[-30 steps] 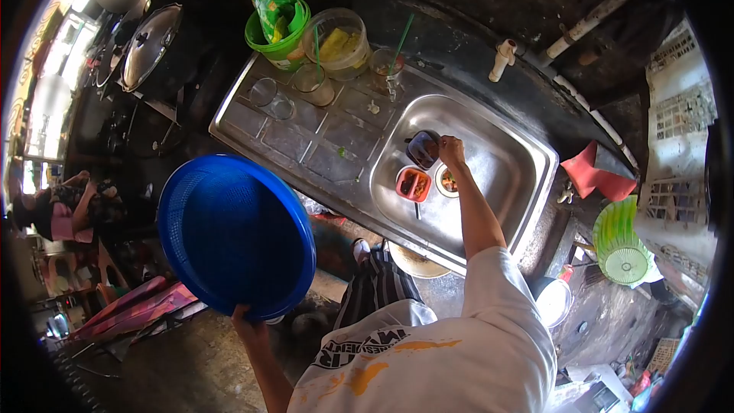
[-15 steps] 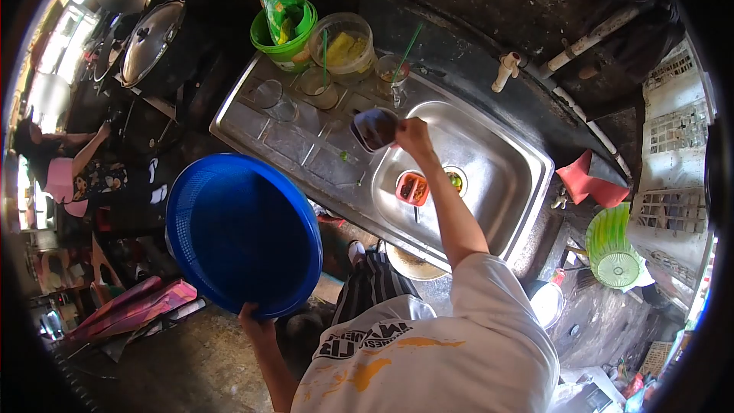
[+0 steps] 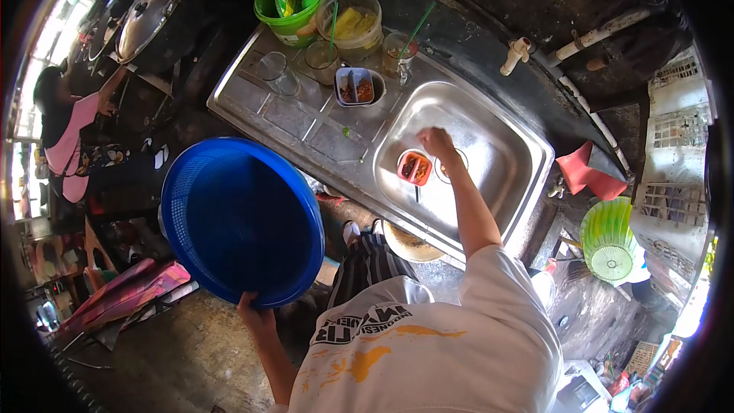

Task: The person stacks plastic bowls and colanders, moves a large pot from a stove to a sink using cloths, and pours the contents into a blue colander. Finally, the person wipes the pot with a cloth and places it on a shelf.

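Note:
My left hand point(image 3: 251, 307) grips the lower rim of a large blue plastic basket point(image 3: 245, 222), tilted beside the sink. Over the steel sink point(image 3: 497, 176), my right hand point(image 3: 436, 142) has its fingers curled together; what they hold, if anything, is hidden. A small red container point(image 3: 414, 168) with food bits lies in the sink just below that hand, near the drain. On the drainboard point(image 3: 306, 126) sits a divided container point(image 3: 355, 86) with brown bits inside, apart from both hands.
Glasses point(image 3: 279, 74), a glass mug point(image 3: 399, 57), a green bucket point(image 3: 289, 27) and a clear tub point(image 3: 353, 30) stand along the drainboard's back. A tap point(image 3: 515, 56) juts from the wall. Another person point(image 3: 69, 134) is at the far left, near a lidded pan point(image 3: 151, 19).
My right hand has let go of the divided container, now at the back of the drainboard, and moved down over the sink. The green piece by the drain no longer shows.

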`<state>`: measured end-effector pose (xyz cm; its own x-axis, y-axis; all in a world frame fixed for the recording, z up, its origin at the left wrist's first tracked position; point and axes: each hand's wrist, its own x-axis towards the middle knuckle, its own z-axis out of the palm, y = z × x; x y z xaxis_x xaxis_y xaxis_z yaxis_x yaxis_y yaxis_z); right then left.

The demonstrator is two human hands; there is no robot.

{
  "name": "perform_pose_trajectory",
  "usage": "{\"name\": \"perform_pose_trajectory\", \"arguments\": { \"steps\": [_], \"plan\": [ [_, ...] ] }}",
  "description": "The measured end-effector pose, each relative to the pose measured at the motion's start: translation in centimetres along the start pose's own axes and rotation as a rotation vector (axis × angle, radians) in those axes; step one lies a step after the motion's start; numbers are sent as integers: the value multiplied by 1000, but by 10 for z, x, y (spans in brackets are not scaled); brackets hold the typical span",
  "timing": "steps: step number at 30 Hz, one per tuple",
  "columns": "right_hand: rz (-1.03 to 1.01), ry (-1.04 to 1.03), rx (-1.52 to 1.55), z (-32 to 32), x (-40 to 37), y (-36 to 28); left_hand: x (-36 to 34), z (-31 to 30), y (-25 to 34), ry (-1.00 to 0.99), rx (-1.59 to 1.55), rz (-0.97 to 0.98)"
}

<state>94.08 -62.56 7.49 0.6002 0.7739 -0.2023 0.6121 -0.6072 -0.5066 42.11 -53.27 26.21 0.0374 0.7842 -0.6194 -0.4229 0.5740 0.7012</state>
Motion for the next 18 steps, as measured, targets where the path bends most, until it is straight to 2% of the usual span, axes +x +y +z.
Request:
{"name": "perform_pose_trajectory", "arguments": {
  "steps": [1,4,7,11,14,18],
  "plan": [
    [-23,-47,46,7,-10,8,-2,3,1,8,18,2],
    [-67,-217,-84,25,-11,18,1,-4,-1,34,4,3],
    [-65,-213,-75,24,-11,17,2,-12,0,24,4,18],
    [-11,-95,-25,13,-22,11,-5,-9,5,7,4,-1],
    [52,-3,-28,-15,-26,-19,-12,-13,7,33,-27,19],
    [-82,61,-143,-57,-24,-78,-27,-5,18,97,19,24]
  ]
}}
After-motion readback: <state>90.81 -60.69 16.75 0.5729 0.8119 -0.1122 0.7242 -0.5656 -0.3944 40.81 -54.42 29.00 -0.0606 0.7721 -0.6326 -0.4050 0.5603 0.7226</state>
